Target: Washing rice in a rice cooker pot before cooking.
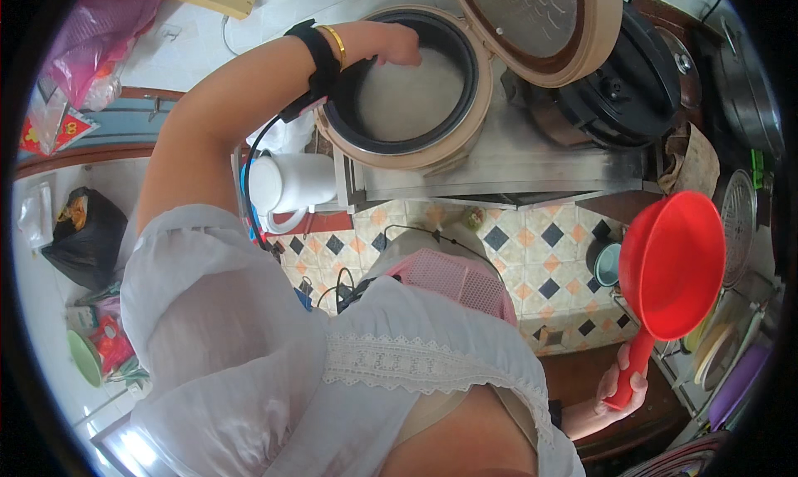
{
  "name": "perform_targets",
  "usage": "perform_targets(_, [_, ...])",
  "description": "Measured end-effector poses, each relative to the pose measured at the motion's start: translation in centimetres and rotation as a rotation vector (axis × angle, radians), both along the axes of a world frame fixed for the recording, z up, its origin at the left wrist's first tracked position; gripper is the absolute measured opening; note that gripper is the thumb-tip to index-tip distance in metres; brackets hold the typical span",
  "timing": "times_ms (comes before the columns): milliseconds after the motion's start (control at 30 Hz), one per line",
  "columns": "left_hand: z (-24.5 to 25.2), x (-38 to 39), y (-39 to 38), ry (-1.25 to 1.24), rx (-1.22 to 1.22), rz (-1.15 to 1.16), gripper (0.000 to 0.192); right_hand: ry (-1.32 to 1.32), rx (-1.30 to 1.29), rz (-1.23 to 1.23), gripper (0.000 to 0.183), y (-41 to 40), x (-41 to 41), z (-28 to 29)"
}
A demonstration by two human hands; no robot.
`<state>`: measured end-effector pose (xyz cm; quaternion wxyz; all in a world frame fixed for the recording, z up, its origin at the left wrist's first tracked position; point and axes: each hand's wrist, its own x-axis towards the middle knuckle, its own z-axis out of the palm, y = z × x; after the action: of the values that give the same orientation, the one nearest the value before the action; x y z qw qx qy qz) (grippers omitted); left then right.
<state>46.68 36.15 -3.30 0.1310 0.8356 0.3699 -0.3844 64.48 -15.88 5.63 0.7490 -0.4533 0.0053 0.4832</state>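
Observation:
My left hand (399,43) reaches over the rim into the dark inner pot (471,81) of a beige rice cooker (399,159). Its fingers are curled and their tips are partly hidden, so a grip on anything cannot be made out. Cloudy, pale contents (411,99) lie in the pot beneath it. The cooker's lid (561,65) is raised to the right. At the lower right, my right hand (623,386) holds a red plastic dipper (679,265) by its handle, well apart from the cooker. The inside of its bowl shows no contents.
A black-lidded cooker (623,84) stands on the metal counter (511,165), right of the rice cooker. A white jug (299,181) is below left. A wok (745,96) and a dish rack (673,374) line the right side. A black bag (87,246) sits far left.

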Motion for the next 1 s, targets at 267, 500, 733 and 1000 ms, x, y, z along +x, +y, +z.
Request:
perform_targets(267, [3.7, -2.2, 0.1, -0.379, -0.002, -0.122, 0.034, 0.053, 0.026, 0.036, 0.056, 0.8, -2.8, 1.0])
perform_targets(500, [5.2, -3.5, 0.1, -0.786, 0.045, -0.15, 0.026, 0.03, 0.049, 0.007, 0.055, 2.4, -7.4, 1.8])
perform_targets(733, [4.9, -5.1, -0.4, -0.915, 0.236, -0.176, 0.02, -0.022, 0.003, -0.039, 0.048, 5.8, -14.7, 2.3])
perform_targets(1000, [4.4, -6.3, -0.1, -0.971, 0.236, -0.132, 0.024, -0.096, -0.033, -0.07, 0.041, 10.3, -21.8, 3.3])
